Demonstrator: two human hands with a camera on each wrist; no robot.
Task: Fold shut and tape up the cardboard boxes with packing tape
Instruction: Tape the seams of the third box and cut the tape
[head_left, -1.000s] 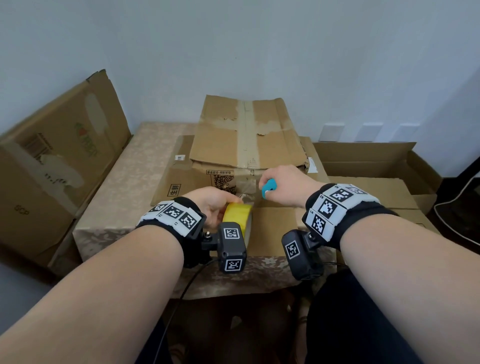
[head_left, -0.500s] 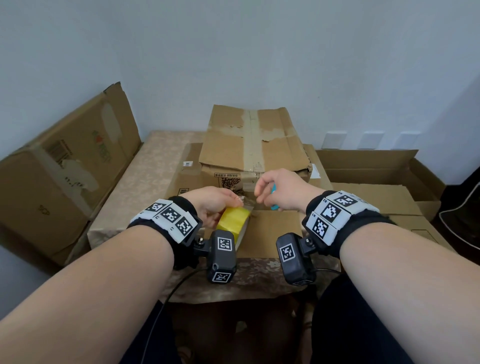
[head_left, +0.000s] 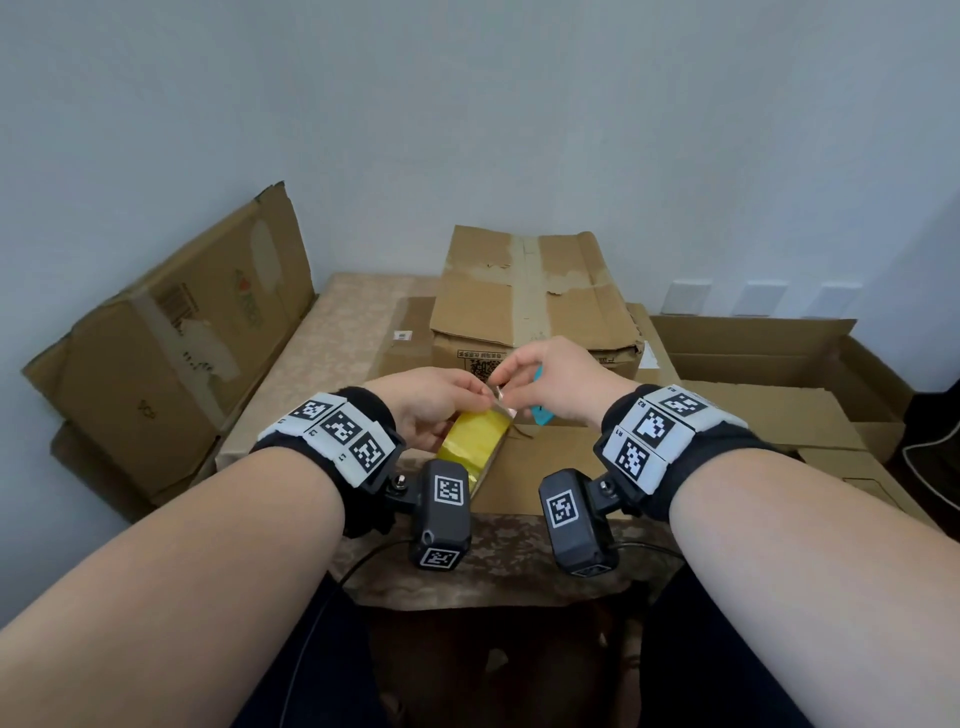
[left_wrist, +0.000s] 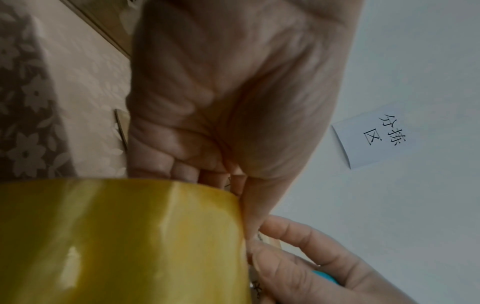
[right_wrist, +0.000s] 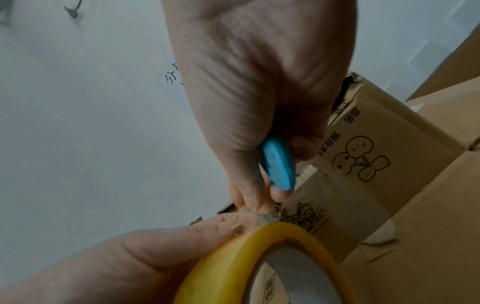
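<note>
The table (head_left: 337, 332) with its patterned cloth carries a low stack of cardboard boxes (head_left: 524, 291), the top one creased and striped with old tape, while another big box (head_left: 171, 332) leans against the wall on the left and an open one (head_left: 753, 343) sits off to the right. In front of the stack, the left hand (head_left: 431, 405) grips the yellow roll of packing tape (head_left: 472, 447), fingers curled round it and holding it just above the near flat cardboard. The right hand (head_left: 550, 379) has a small blue cutter (head_left: 540, 410) tucked against its palm, and its thumb and forefinger now pinch the loose tape end (head_left: 501, 402) at the top of the roll. A second ago that hand was simply clenched on the cutter beside the roll; since then both hands have risen a little and closed together. So I would say the tape's end has just been found and lifted, and drawing out a strip over a box seam comes next. None of the boxes in view looks freshly sealed yet.
</note>
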